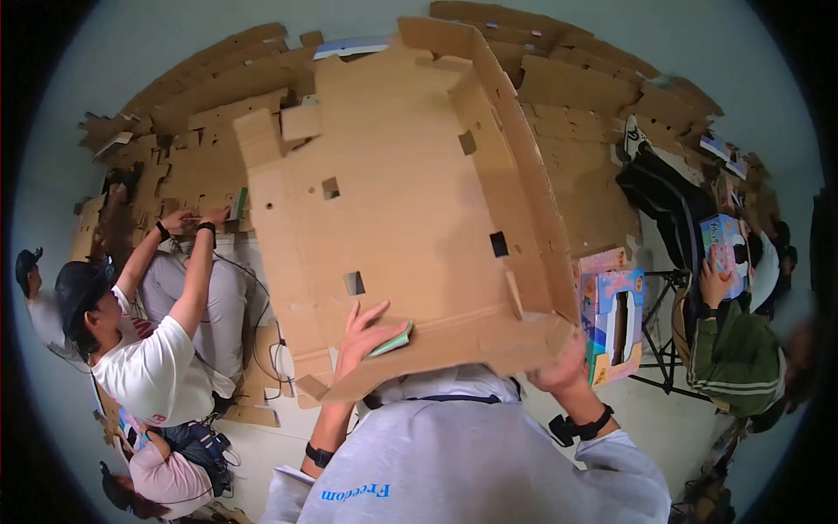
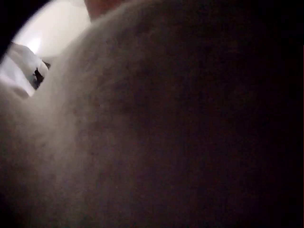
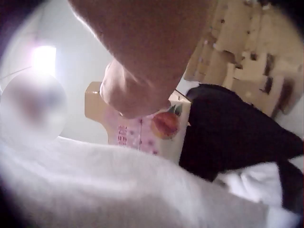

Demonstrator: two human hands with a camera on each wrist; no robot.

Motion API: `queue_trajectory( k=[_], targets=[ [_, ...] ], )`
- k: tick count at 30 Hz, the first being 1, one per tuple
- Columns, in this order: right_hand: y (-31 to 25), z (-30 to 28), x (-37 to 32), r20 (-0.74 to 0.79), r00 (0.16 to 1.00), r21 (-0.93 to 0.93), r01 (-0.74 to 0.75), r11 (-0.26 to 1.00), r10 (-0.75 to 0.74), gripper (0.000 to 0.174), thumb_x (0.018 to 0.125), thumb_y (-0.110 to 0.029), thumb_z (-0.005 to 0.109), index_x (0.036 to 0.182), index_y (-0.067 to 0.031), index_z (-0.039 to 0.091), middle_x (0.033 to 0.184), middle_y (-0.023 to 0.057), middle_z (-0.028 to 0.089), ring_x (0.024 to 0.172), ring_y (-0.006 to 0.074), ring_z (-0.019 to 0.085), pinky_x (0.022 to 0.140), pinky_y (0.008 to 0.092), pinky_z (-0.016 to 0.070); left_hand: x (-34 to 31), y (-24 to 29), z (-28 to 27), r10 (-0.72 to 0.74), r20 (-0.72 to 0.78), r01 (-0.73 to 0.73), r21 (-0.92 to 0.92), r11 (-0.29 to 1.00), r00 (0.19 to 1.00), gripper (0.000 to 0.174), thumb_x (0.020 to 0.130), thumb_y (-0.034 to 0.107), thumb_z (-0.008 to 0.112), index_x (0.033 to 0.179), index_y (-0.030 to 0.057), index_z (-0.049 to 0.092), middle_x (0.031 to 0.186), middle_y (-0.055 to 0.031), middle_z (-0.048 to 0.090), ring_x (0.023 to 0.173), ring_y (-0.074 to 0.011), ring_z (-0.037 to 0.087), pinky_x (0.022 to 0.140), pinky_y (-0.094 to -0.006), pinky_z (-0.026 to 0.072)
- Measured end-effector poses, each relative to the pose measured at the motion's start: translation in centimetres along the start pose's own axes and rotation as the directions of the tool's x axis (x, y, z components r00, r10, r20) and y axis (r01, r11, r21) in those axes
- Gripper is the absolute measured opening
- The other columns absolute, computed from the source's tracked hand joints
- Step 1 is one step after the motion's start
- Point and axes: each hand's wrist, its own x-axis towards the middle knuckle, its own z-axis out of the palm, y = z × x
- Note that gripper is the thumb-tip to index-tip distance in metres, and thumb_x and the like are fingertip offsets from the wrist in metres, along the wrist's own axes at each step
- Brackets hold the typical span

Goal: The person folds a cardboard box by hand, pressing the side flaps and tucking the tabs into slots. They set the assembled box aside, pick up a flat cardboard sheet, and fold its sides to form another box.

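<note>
A large, partly folded cardboard box [image 1: 410, 192] stretches out in front of me, its plain brown inside facing up, with several square cut-outs. My left hand [image 1: 356, 342] is at its near left part, fingers extended over the cardboard, holding a narrow green strip [image 1: 390, 341]. At the near right corner my right hand [image 1: 559, 367] grips the box edge. The right wrist view shows that right hand [image 3: 133, 92] curled over a pink printed side [image 3: 142, 133] with a peach picture. Dark blurred cloth [image 2: 166, 123] fills most of the left wrist view.
To the right stands a blue and pink printed box [image 1: 615, 323] beside a black stand [image 1: 668, 349]. Brown cardboard pieces [image 1: 576, 175] cover the surface beyond. One person [image 1: 157, 358] works on the left; another [image 1: 738, 341] holds a printed carton [image 1: 726, 253] on the right.
</note>
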Motion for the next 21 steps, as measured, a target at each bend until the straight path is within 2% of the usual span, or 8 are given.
queue_trajectory(
  k=[3,6,7,10,12,18,19,21],
  targets=[
    [0.5,2.9,-2.3,0.094,0.979,0.114,-0.193,0.975,0.183,0.024,0.074,-0.006,0.078,0.097,-0.001,0.076,0.101,0.0186,0.076,0.096,0.0394,0.074,0.092,0.0509,0.0562,2.4,-1.0,-0.4,0.061,0.033,-0.064,0.093,0.994,0.998,0.04,0.092,0.041,0.067,0.118,0.0141,0.081,0.111,-0.0032,0.08,0.129,-0.0287,0.062,0.129,-0.0593,0.0148],
    [4.0,7.5,-8.9,0.232,0.671,0.228,-0.741,0.631,0.704,0.018,0.078,-0.005,0.075,0.095,-0.001,0.077,0.103,0.0217,0.075,0.098,0.0457,0.071,0.091,0.0487,0.0564,3.3,-2.4,-0.8,0.087,0.047,-0.093,0.153,0.984,0.995,0.033,0.091,0.033,0.07,0.116,0.0159,0.082,0.108,-0.0008,0.08,0.124,-0.0239,0.065,0.13,-0.058,0.0179],
    [4.8,6.8,-9.0,0.304,0.569,0.172,-0.822,0.543,0.764,0.032,0.084,-0.009,0.076,0.114,0.0018,0.072,0.108,0.0221,0.073,0.103,0.0425,0.071,0.092,0.0465,0.0554,3.4,-2.4,-1.2,0.082,0.055,-0.09,0.158,0.983,0.995,0.032,0.09,0.031,0.071,0.115,0.016,0.083,0.107,-0.0009,0.081,0.123,-0.0239,0.065,0.13,-0.0577,0.0186],
    [4.9,3.7,-4.8,0.103,0.576,0.532,-0.721,0.444,0.811,0.063,0.09,-0.027,0.077,0.143,0.0005,0.056,0.125,0.0167,0.067,0.118,0.0281,0.065,0.102,0.0378,0.0492,3.4,-3.1,-2.1,0.068,0.077,-0.08,0.165,0.983,0.995,0.032,0.088,0.028,0.073,0.115,0.0149,0.083,0.108,-0.0018,0.08,0.122,-0.0258,0.065,0.129,-0.0581,0.0215],
    [5.4,3.3,-2.1,-0.175,0.677,0.547,-0.537,0.642,0.715,0.081,0.087,-0.023,0.082,0.152,0.0042,0.041,0.124,0.0187,0.07,0.11,0.0251,0.069,0.098,0.0418,0.0526,3.6,-3.6,-2.3,0.062,0.089,-0.074,0.147,0.986,0.994,0.032,0.087,0.027,0.073,0.114,0.0141,0.083,0.108,-0.0028,0.08,0.121,-0.0269,0.065,0.128,-0.0585,0.0234],
    [7.6,1.2,4.4,-0.196,0.921,0.073,-0.33,0.941,0.338,0.058,0.093,-0.005,0.071,0.148,-0.0013,0.052,0.111,0.0186,0.074,0.084,0.0278,0.071,0.079,0.033,0.0563,5.2,-4.0,-3.4,0.139,0.1,-0.156,0.18,0.971,0.985,0.037,0.079,0.024,0.077,0.113,0.0122,0.083,0.107,-0.0065,0.08,0.12,-0.0286,0.066,0.124,-0.0595,0.0319],
    [5.9,0.1,6.7,-0.192,0.861,0.206,-0.434,0.877,0.471,0.039,0.09,0.007,0.066,0.127,-0.0028,0.069,0.099,0.0174,0.074,0.07,0.0284,0.067,0.064,0.0299,0.0521,5.7,-3.8,-3.5,0.144,0.092,-0.159,0.189,0.969,0.985,0.034,0.081,0.022,0.076,0.113,0.0125,0.083,0.106,-0.0061,0.08,0.119,-0.0289,0.066,0.123,-0.0584,0.034],
    [5.5,-2.3,7.6,0.018,0.882,0.206,-0.464,0.861,0.471,0.027,0.084,0.007,0.067,0.108,-0.0028,0.075,0.085,0.0158,0.072,0.063,0.0249,0.065,0.057,0.0304,0.0476,6.4,-3.2,-3.9,0.145,0.072,-0.157,0.207,0.966,0.987,0.03,0.084,0.017,0.073,0.112,0.013,0.084,0.103,-0.0053,0.081,0.117,-0.0295,0.067,0.121,-0.0562,0.0383]
  ],
)
